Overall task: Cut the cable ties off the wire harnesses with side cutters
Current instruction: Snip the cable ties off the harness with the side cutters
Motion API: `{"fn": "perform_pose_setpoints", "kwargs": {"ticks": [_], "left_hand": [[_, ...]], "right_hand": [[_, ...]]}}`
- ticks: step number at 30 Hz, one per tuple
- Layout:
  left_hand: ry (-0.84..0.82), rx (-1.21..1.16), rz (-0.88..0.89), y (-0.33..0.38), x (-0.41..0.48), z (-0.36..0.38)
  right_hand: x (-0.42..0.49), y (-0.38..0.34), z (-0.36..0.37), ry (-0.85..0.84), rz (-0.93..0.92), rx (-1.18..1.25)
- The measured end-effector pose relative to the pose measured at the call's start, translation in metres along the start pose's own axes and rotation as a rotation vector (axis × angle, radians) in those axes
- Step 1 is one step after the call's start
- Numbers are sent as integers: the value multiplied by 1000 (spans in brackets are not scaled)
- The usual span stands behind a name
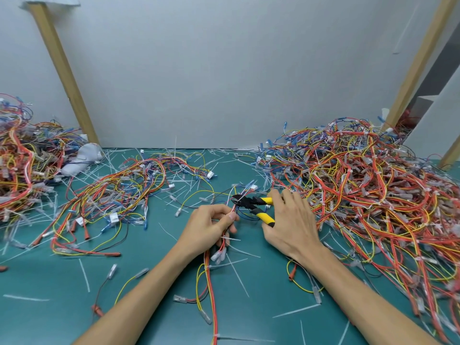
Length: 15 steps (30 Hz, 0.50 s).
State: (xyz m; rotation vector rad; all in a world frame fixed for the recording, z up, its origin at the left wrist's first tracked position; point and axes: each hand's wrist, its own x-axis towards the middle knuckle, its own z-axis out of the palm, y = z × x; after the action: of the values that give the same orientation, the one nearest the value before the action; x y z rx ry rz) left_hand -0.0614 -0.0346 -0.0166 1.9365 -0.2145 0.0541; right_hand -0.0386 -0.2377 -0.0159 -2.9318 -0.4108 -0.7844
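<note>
Red-and-yellow harness wires (208, 275) pinched by the left hand (209, 227) could be nicked by misaligned yellow-handled side cutters (251, 203), gripped at two o'clock by the right hand (290, 220).

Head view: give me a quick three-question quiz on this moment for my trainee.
1. True or false: the right hand holds the side cutters by their yellow handles.
2. What does the left hand grip? A) a single loose cable tie, B) a wire harness, C) nothing.
3. Fill in: the largest pile of harnesses lies on the person's ___ side.

Key: 1 true; 2 B; 3 right.
</note>
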Motion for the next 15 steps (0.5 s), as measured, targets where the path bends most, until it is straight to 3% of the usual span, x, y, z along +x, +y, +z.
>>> {"fn": "perform_pose_setpoints", "kwargs": {"ticks": [9, 15], "left_hand": [[12, 15, -14, 1, 0, 0], [15, 12, -14, 3, -2, 0]], "right_hand": [[0, 0, -3, -77, 1, 30], [0, 1, -4, -12, -21, 36]]}}
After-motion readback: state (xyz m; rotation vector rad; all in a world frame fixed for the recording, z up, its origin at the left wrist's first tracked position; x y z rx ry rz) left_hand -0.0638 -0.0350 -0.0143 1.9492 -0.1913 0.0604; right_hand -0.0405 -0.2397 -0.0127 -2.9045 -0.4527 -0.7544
